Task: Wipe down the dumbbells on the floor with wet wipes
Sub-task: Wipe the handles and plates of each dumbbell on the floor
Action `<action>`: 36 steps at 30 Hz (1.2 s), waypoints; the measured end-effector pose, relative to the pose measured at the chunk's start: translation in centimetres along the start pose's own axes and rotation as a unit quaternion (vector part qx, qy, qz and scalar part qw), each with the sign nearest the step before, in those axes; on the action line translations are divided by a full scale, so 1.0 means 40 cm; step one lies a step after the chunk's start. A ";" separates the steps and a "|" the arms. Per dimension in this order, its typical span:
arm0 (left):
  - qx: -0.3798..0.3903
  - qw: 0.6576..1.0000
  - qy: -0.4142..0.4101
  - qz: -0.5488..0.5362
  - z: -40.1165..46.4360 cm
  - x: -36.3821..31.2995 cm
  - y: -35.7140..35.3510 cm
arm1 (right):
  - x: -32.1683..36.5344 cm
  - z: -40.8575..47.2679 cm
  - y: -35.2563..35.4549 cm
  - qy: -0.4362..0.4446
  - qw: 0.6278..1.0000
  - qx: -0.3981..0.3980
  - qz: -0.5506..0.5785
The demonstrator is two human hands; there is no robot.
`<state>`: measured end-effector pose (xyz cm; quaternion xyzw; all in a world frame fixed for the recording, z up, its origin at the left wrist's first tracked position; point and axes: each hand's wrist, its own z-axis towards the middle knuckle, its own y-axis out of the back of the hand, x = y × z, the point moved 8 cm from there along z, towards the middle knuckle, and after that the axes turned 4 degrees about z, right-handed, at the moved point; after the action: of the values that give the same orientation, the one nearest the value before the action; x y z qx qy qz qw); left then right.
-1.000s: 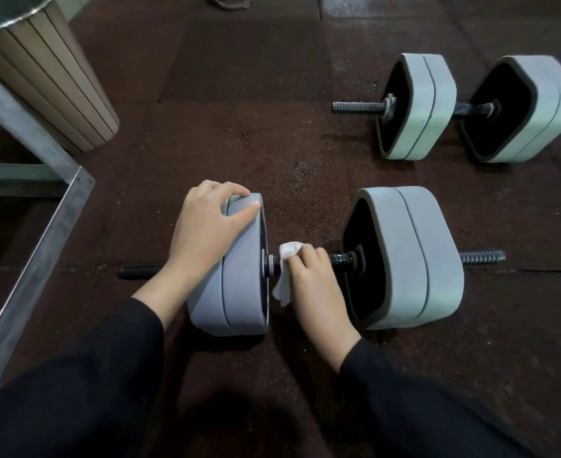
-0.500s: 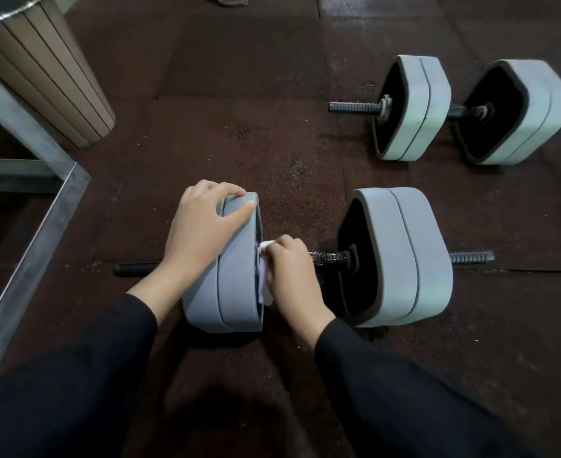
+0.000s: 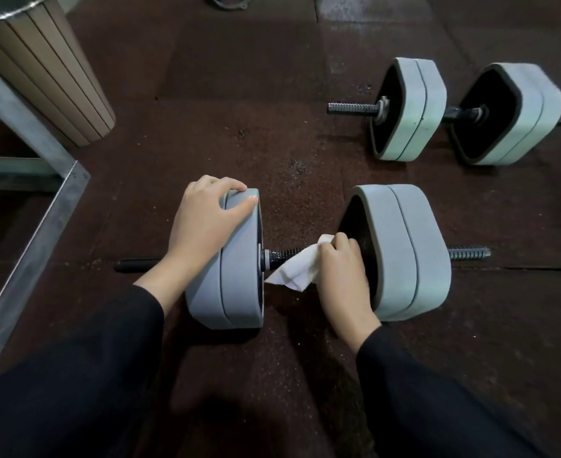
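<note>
**Wipe slides to the right-hand end of the bar**

Since half a second ago the right hand [image 3: 341, 276] has travelled along the bar, from hard against the left weight to the inner face of the right one, dragging the crumpled white wet wipe [image 3: 294, 271] with it. Its fingers are curled round the wipe and the black threaded steel bar [image 3: 280, 257], and a loose flap of wipe trails toward eight o'clock. The left hand [image 3: 206, 223] has not shifted: it lies over the top edge of the near dumbbell's left pair of grey rubber-coated weight plates [image 3: 229, 276], fingers bent over the rim and thumb across the top, steadying it.

That stroke reads as one full pass over the grip section, so the handle is probably close to done, while the plates themselves look not yet wiped by this pass.

At three o'clock from the right hand stands the right pair of grey plates [image 3: 404, 249], with a bare threaded bar end beyond it. At one o'clock, well apart, a second grey-plated dumbbell [image 3: 418, 110] lies on the dark brown rubber floor tiles [image 3: 239, 77], untouched by either hand. At ten o'clock stand a slatted beige round bin [image 3: 51, 77] and a grey metal frame [image 3: 34, 246].
</note>
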<state>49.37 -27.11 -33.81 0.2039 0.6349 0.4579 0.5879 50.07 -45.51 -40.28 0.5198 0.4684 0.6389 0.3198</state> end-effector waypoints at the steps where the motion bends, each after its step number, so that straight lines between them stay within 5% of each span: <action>1: 0.000 1.000 0.001 -0.001 0.000 0.000 0.000 | -0.001 0.002 0.006 0.000 1.000 -0.013 -0.001; 6: -0.002 1.000 -0.004 0.006 0.002 -0.004 -0.002 | 0.044 0.053 -0.023 0.039 0.997 0.068 0.021; 16: -0.005 1.000 -0.008 0.006 0.002 -0.003 -0.001 | 0.050 0.010 -0.011 0.019 0.997 0.063 0.043; 21: -0.006 1.000 -0.004 0.001 0.000 -0.002 -0.002 | 0.018 -0.010 0.022 -0.017 0.997 -0.015 -0.073; 30: 0.002 1.000 0.001 -0.006 0.001 0.001 -0.005 | 0.038 0.017 0.006 -0.023 0.980 0.037 -0.193; 36: 0.002 1.000 -0.003 -0.002 0.004 -0.001 -0.004 | 0.047 0.034 0.004 0.000 0.980 -0.008 -0.201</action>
<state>49.59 -27.16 -33.88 0.2053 0.6348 0.4546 0.5901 50.92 -43.50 -39.42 0.4129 0.5577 0.5653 0.4460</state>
